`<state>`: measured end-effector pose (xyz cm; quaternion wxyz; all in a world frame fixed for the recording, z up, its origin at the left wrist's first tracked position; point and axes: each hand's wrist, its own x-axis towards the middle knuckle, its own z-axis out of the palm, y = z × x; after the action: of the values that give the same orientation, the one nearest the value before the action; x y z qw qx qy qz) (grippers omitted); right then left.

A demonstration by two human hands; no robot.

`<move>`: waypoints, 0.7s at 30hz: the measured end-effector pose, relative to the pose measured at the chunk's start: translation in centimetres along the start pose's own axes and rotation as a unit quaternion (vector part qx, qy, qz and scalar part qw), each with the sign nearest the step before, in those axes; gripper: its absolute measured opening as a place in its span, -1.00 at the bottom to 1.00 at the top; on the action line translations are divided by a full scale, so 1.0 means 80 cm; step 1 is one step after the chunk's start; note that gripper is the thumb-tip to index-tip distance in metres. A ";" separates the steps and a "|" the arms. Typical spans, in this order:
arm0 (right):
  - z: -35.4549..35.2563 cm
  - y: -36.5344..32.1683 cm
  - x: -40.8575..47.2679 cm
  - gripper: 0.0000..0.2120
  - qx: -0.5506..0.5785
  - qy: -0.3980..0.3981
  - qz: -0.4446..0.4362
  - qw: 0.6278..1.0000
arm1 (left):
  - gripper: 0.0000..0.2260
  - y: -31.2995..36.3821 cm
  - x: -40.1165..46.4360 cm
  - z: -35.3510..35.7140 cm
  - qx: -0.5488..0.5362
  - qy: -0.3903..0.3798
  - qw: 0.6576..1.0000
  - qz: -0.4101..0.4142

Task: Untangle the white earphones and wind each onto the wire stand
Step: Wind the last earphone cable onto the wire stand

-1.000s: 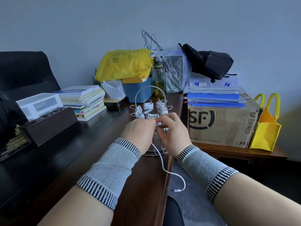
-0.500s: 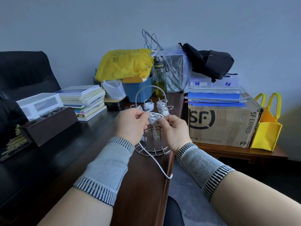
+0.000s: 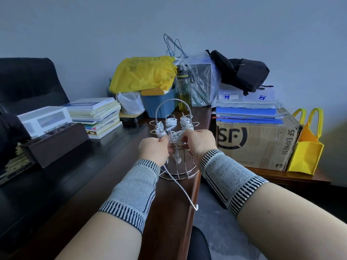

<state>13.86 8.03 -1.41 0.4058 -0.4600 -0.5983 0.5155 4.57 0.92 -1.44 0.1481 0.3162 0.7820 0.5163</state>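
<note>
The left hand and right hand both pinched the white earphone cable at the front prong of the wire stand near the desk edge. Since a second ago the coil there had thickened and the loose tail had shortened, its plug now drawn up to the edge. Three prongs behind already carried wound earphones, so this winding looked nearly finished.

Shiny metal wire stand, glossy wooden desk
</note>
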 end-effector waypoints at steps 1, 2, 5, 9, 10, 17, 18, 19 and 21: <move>-0.002 0.000 0.000 -0.75 -0.013 -0.002 -0.001 1.000 | -0.67 -0.002 -0.002 0.002 -0.054 -0.012 0.998 -0.023; -0.004 0.000 0.002 -0.73 -0.022 -0.002 -0.005 1.000 | -0.69 -0.004 -0.004 0.003 -0.103 -0.025 0.994 -0.040; -0.005 0.001 0.001 -0.71 -0.032 0.004 -0.023 0.999 | -0.72 -0.007 -0.012 0.005 -0.158 -0.044 0.985 -0.047; -0.002 0.006 -0.001 -0.76 -0.042 0.004 -0.048 0.998 | -0.70 -0.011 -0.018 0.003 -0.091 -0.023 0.995 0.030; -0.003 0.009 -0.001 -0.76 -0.035 0.004 -0.055 0.998 | -0.70 -0.011 -0.021 0.002 -0.058 -0.024 0.996 0.059; -0.008 0.036 -0.028 -0.73 -0.069 0.014 -0.212 0.975 | -0.81 -0.012 -0.044 0.002 0.248 -0.014 0.935 0.253; -0.009 0.040 -0.031 -0.68 -0.082 0.007 -0.253 0.964 | -0.87 -0.011 -0.045 0.001 0.274 -0.012 0.925 0.263; -0.009 0.043 -0.034 -0.65 -0.094 0.000 -0.288 0.953 | -0.94 -0.009 -0.047 0.000 0.301 -0.015 0.915 0.267; -0.007 0.049 -0.033 -0.67 -0.117 -0.008 -0.333 0.936 | -0.84 -0.005 -0.050 -0.002 0.356 -0.013 0.891 0.281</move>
<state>15.57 5.81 -5.22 0.4924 -0.2742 -0.7768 0.2810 7.39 -1.93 -2.08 -0.1151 0.5610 0.7899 0.2195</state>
